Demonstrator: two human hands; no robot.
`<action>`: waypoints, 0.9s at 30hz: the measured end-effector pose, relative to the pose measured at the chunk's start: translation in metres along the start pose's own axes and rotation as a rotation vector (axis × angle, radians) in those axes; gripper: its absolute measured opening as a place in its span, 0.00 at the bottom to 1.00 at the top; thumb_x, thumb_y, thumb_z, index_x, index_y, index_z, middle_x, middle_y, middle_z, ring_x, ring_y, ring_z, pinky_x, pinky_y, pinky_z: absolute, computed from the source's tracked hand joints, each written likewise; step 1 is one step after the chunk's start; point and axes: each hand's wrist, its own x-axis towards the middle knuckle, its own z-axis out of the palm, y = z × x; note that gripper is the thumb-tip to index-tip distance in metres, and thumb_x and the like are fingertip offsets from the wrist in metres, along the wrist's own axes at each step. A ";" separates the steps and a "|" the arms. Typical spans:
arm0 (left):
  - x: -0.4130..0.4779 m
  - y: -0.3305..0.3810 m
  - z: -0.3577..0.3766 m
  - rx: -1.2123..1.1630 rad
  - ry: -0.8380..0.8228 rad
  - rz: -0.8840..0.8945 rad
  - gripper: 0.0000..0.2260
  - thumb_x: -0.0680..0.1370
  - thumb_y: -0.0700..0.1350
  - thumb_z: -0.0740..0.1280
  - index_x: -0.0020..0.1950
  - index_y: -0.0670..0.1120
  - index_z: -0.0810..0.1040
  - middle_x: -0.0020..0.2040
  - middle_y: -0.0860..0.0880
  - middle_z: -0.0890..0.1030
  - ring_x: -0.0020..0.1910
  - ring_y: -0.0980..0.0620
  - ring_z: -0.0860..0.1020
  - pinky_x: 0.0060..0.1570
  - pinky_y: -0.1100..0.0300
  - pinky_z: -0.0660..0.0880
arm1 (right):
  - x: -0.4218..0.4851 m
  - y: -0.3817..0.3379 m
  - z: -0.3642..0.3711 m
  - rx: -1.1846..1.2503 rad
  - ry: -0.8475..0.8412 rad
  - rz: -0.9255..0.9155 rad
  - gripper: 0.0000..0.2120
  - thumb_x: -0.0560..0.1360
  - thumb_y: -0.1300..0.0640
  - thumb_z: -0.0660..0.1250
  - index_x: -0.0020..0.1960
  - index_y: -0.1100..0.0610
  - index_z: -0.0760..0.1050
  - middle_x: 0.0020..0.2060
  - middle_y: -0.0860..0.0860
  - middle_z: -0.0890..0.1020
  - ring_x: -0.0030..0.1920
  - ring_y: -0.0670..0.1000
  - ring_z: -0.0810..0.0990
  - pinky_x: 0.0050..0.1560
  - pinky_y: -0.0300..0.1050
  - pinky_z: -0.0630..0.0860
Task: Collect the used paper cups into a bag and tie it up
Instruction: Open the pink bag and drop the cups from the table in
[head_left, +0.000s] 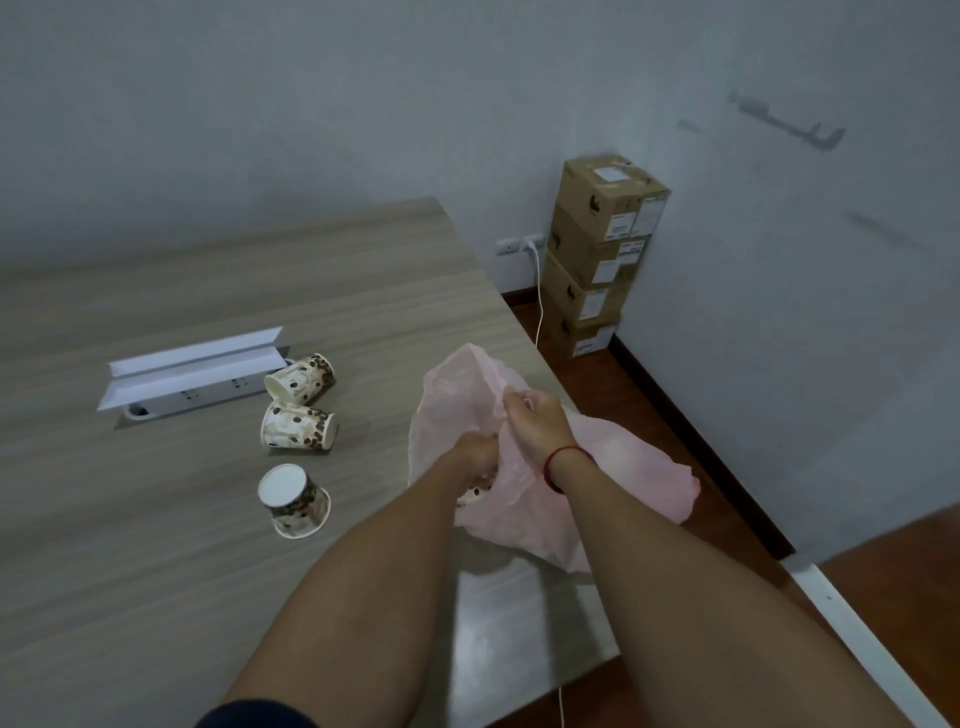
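**Bagging barely begun: three cups out, bag untied**

Both hands were on the pink bag (623, 467), which sat at the right edge of the worktop (156, 571), partly hanging over the floor side. The left grip (475, 453) had its fingers curled into the plastic at the bag's mouth. The right grip (537, 421), just beyond it, pinched a bunched fold of the same rim. A red band (563, 457) sat on that wrist. My read is that the mouth was being pulled open, not closed.

Cups left on the worktop, all left of the bag and apart from it:
- far cup (301, 378): on its side, touching or just beside the socket box (192, 379)
- mid cup (298, 426): on its side, just below the far one
- near cup (293, 501): upside down, base up

A brown-spotted patch showed inside the bag's mouth under the left grip. It was likely a cup already in, but too little was visible to be sure.

Progress, as a judgement:
- Early stage, with one cup in the bag at most.
- Three cups remained to pick up and drop in.
- After that, the rim needed gathering and a knot.
- No knot or twist was visible.

Cardboard boxes (597, 254) were stacked in the corner, not part of the task.
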 end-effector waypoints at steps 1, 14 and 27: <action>-0.002 -0.002 -0.003 -0.022 -0.014 0.015 0.11 0.78 0.43 0.62 0.36 0.44 0.74 0.30 0.46 0.73 0.24 0.53 0.68 0.22 0.67 0.65 | -0.001 0.000 0.001 -0.005 -0.006 0.000 0.17 0.79 0.52 0.57 0.32 0.52 0.63 0.27 0.49 0.66 0.29 0.48 0.68 0.32 0.40 0.66; -0.028 -0.038 -0.131 0.304 0.611 0.100 0.13 0.76 0.44 0.63 0.49 0.37 0.81 0.51 0.38 0.83 0.55 0.41 0.81 0.55 0.53 0.75 | -0.011 -0.008 0.049 -0.111 -0.089 -0.043 0.19 0.79 0.54 0.57 0.30 0.53 0.63 0.26 0.51 0.67 0.31 0.51 0.67 0.38 0.45 0.66; -0.043 -0.120 -0.162 0.374 0.636 -0.208 0.24 0.72 0.43 0.70 0.67 0.42 0.70 0.65 0.41 0.75 0.65 0.41 0.75 0.63 0.51 0.74 | -0.017 0.001 0.088 -0.314 -0.128 -0.021 0.20 0.77 0.54 0.58 0.28 0.54 0.63 0.26 0.51 0.67 0.38 0.54 0.70 0.43 0.45 0.66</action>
